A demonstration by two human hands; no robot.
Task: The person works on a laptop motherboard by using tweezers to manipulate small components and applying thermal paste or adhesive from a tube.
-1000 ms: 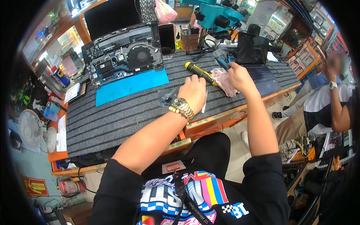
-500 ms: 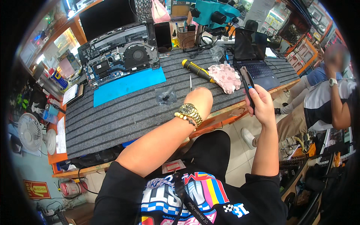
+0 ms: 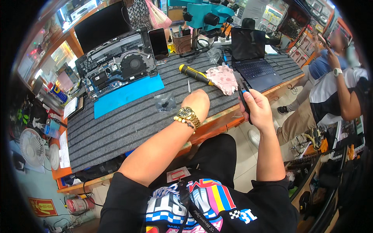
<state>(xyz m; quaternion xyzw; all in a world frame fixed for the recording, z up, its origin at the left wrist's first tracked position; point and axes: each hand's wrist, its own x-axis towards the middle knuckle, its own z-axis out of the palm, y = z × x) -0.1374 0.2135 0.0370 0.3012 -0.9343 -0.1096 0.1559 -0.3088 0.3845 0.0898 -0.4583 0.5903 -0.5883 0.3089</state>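
My right hand (image 3: pixel 257 108) is closed around a black-handled tool (image 3: pixel 244 92) with a blue detail and a flat greyish end. That end points up over the mat's front edge, beside a pink spotted cloth (image 3: pixel 222 79). Resting low over the mat, my left hand (image 3: pixel 198 101) is curled with its fingers hidden under it. A thin pointed silver tool (image 3: pixel 189 86) shows just beyond the knuckles; whether the hand grips it is unclear. Left of this hand lies a small clear plastic bag (image 3: pixel 165 102) with a dark piece inside. A yellow-and-black screwdriver (image 3: pixel 195 74) lies beyond.
An opened laptop (image 3: pixel 116 64) with its fan exposed leans at the back left, above a blue mat (image 3: pixel 130 96). An open dark laptop (image 3: pixel 256 72) stands right, near a teal microscope (image 3: pixel 210 15). A phone (image 3: pixel 158 44) stands upright. Another person (image 3: pixel 334 93) sits at right.
The whole view has shifted, so the bench and both hands appear further left. The right hand's tool has turned slightly, showing its flat end more. Both hands otherwise keep their poses.
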